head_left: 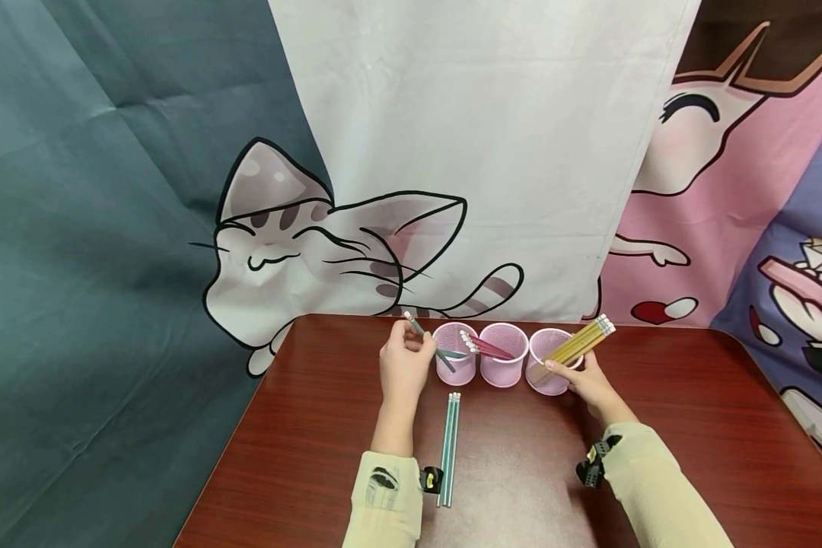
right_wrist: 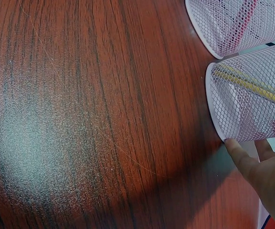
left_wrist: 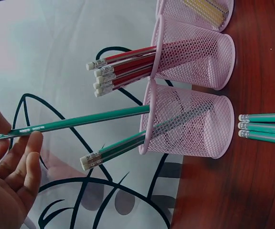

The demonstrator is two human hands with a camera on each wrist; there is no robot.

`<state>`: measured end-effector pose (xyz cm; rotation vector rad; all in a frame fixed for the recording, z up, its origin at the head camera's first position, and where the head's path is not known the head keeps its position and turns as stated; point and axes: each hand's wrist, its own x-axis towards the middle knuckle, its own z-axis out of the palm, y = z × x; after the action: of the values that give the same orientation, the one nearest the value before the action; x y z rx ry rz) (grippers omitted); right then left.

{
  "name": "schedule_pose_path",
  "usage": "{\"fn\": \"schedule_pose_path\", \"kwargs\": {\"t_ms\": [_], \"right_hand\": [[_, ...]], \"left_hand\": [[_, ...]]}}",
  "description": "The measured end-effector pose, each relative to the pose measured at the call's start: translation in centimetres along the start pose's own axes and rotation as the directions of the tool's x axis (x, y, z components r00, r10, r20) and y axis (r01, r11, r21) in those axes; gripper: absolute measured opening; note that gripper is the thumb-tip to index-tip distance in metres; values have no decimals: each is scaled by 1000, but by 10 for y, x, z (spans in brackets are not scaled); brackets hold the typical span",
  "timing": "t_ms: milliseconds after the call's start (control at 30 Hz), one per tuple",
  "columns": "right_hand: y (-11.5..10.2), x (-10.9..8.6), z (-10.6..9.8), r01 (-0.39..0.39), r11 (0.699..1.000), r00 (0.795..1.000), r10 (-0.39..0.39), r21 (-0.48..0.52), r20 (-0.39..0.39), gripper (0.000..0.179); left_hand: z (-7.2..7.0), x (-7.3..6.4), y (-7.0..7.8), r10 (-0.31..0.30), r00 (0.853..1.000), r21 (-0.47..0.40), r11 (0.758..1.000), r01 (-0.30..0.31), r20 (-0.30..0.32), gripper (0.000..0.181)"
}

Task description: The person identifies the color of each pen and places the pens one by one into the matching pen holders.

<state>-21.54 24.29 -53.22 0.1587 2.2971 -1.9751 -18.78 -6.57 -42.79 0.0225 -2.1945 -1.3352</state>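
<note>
My left hand [head_left: 406, 361] pinches a green pencil [left_wrist: 80, 120] near its eraser end. The pencil slants down, its lower end at the rim of the left pink mesh pencil cup [left_wrist: 190, 126]. Other green pencils [left_wrist: 116, 150] lean in that cup. Beside it, the middle pencil cup [head_left: 504, 369] holds several red pencils [left_wrist: 132, 67], erasers outward. My right hand [head_left: 592, 384] holds the right pencil cup [right_wrist: 252, 95] by its side, a fingertip near the base. Several yellow pencils [head_left: 578, 342] stand tilted to the right in this cup.
Several green pencils [head_left: 450, 449] lie side by side on the brown wooden table [head_left: 514, 472], in front of the cups and beside my left forearm. The three cups stand in a row near the table's back edge. A cartoon-printed cloth [head_left: 493, 152] hangs behind.
</note>
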Motion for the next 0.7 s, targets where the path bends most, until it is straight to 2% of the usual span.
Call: {"fn": "schedule_pose_path", "kwargs": {"t_ms": [300, 700], "right_hand": [[0, 0, 0, 1, 1000, 1000, -1, 4, 2, 79], [1, 1, 0, 5, 1000, 1000, -5, 5, 1, 80]], "left_hand": [[4, -2, -3, 6, 1000, -44, 999, -6, -12, 12], [11, -8, -13, 11, 998, 49, 999, -14, 57, 13]]}}
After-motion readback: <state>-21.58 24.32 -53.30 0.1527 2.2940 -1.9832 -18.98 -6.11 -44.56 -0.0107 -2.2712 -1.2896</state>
